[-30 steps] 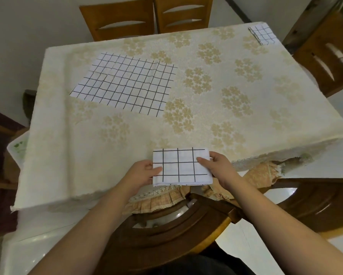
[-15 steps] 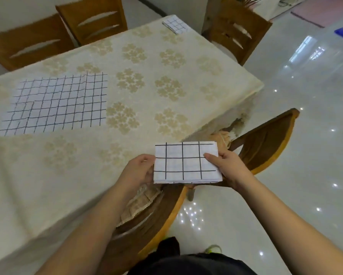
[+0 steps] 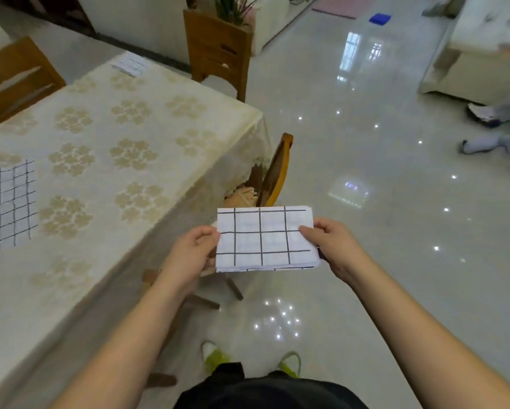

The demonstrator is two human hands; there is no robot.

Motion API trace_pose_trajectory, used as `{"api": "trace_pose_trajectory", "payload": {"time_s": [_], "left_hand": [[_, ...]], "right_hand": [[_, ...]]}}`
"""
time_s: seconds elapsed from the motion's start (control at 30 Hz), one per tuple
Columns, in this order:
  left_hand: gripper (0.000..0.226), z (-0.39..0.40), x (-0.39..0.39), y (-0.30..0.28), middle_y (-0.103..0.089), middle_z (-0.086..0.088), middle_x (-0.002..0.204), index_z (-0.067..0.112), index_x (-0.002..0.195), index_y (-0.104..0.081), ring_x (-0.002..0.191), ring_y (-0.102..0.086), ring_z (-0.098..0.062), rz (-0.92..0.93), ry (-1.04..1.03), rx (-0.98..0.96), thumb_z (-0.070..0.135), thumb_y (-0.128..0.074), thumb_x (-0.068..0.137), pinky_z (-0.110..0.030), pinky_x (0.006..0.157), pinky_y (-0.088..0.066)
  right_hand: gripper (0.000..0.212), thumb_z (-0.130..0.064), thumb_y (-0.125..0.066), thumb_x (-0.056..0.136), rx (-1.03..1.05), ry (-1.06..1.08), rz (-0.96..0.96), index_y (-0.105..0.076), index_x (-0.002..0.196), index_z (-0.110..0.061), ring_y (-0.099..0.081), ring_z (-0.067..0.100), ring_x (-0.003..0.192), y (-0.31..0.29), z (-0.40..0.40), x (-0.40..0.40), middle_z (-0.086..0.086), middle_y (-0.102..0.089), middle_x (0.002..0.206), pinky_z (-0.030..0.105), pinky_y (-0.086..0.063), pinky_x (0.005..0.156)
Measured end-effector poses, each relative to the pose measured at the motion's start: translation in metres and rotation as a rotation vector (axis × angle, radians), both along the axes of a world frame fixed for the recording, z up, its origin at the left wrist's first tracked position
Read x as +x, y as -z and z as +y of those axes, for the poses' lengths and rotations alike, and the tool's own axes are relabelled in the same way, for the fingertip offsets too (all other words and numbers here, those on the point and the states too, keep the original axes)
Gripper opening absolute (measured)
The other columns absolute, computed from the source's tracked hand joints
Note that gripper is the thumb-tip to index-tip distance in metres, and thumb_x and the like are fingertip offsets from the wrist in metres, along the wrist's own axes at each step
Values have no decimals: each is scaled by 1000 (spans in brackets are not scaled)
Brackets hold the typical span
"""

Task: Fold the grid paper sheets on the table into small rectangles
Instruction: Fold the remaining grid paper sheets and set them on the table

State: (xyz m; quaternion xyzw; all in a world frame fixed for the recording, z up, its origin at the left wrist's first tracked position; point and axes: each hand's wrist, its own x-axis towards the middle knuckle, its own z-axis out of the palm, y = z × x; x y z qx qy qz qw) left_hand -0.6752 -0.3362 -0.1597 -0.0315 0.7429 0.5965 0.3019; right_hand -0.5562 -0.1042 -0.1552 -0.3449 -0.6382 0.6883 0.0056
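Folded sheet (image 3: 265, 239): a layered rectangle held flat in the air over the floor (image 3: 365, 172), off the table's near corner and touching nothing but the two hands. Layer edges show along its near and right sides.
Left hand (image 3: 193, 249): pinches the left edge, thumb on top. The fingers go underneath and are mostly hidden.
Right hand (image 3: 335, 246): pinches the right edge, thumb lying across the top. The other fingers are curled beneath, out of sight.
Step, as I judge it: this fold looks finished and is being carried to be set down, probably by the small packet (image 3: 128, 66) at the table's far corner.
Doing it well: hold both pinches firm so the layers cannot spring open. Keep the sheet level. Lay it flat on the table (image 3: 159, 137) and press the creases before letting go.
Risk: the thick right side may gape if one hand releases early.
Open sheet (image 3: 8, 202): lies flat at the left of the table, well apart and not yet folded.
Chair (image 3: 275, 172): tucked at the corner, just beyond the sheet. Pass round it.
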Motion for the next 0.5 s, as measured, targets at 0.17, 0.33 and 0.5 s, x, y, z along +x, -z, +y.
{"api": "trace_pose_trajectory", "payload": {"time_s": [0.17,0.33,0.5], "left_hand": [[12,60,23,-8,-72,-11,84,10,101,-64,66,-68,-18,21,112,17,18,-56,96,-26,51,-55],[16,100,24,-10,-77,-6,86,10,106,-64,76,-71,-24,38,229,-29,18,-63,92,-40,76,-54],[14,140,12,-6,-76,-6,84,7,105,-64,74,-72,-20,16,261,-10,13,-63,92,-27,60,-54]], "right_hand": [[10,-7,-63,90,31,165,30,-68,85,-14,-65,9,63,1,43,43,1,-70,74,20,-51,56],[10,-6,-63,90,6,289,46,-67,84,-13,-63,0,54,5,64,60,-2,-70,72,13,-44,46],[4,-8,-65,89,-82,346,40,-69,91,-8,-69,14,68,11,101,64,5,-74,79,23,-54,58]]}}
